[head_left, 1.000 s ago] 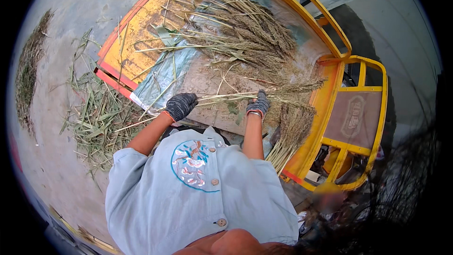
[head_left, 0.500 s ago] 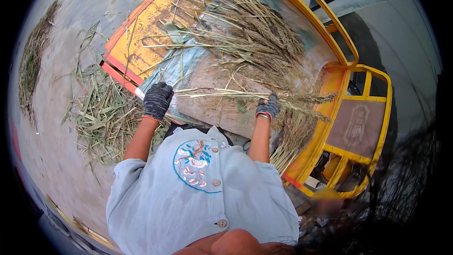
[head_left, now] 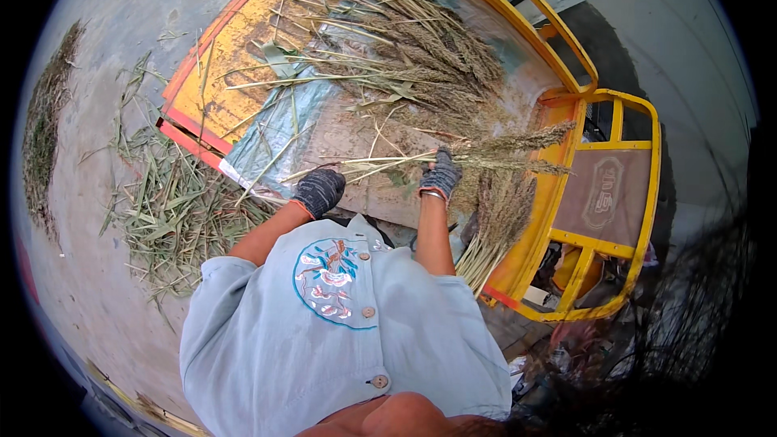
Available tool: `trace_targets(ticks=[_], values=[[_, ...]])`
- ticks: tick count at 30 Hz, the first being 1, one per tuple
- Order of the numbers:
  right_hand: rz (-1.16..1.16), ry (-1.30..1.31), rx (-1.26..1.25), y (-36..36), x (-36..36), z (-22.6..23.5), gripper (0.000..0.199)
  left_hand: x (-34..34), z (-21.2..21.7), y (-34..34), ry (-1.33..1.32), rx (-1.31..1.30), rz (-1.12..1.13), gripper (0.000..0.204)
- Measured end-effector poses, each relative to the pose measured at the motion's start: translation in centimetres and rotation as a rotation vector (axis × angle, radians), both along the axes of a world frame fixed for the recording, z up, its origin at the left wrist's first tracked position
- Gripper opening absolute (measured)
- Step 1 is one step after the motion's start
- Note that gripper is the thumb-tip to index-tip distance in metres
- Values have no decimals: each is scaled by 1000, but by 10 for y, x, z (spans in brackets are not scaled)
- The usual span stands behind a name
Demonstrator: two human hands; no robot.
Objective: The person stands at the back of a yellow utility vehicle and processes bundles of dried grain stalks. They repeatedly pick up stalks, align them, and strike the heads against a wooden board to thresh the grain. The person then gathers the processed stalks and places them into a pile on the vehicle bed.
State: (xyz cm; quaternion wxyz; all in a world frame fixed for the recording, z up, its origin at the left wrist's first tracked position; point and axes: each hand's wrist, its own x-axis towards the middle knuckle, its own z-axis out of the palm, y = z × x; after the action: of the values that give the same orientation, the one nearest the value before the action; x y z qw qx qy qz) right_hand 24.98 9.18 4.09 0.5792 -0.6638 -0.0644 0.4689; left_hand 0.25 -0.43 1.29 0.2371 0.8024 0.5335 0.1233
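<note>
My right hand (head_left: 441, 176), in a dark knitted glove, is closed round a few pale grassy stalks (head_left: 380, 163). Their brushy seed heads (head_left: 522, 142) point right, toward the yellow rail. Lower and to the left, my gloved left hand (head_left: 319, 193) is curled shut beside the stalks' cut ends; whatever its fingers hold is hidden. Beyond both hands a large heap of similar seed-headed stalks (head_left: 437, 44) lies on the yellow cart bed (head_left: 214, 85). Another bundle (head_left: 502, 210) rests to the right of my right forearm, heads away from me.
A bluish plastic sheet (head_left: 279, 133) partly covers the bed. Stripped leaves (head_left: 182, 202) are piled on the ground at left, with a dark strip of plants (head_left: 44, 129) farther out. A yellow tubular frame (head_left: 654, 194) bounds the cart's right end.
My left hand has moved right and down, closer to my right hand, along the stalks. My right hand has shifted slightly left and up with the stalks. The whole view has shifted a little.
</note>
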Motion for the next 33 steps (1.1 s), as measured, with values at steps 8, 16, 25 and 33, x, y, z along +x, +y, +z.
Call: trace_targets(ticks=[8,16,25,33], values=[[128,45,82,-1,1,-15,18,-3,10,-8,-60,-131,66,13],[274,212,153,-1,5,-5,9,-10,12,-13,-125,-197,-9,19],[163,441,216,7,16,-2,6,-29,-3,-10,-460,-626,138,16],[-42,161,69,34,78,3,14,-181,-95,-94,588,-661,197,26]])
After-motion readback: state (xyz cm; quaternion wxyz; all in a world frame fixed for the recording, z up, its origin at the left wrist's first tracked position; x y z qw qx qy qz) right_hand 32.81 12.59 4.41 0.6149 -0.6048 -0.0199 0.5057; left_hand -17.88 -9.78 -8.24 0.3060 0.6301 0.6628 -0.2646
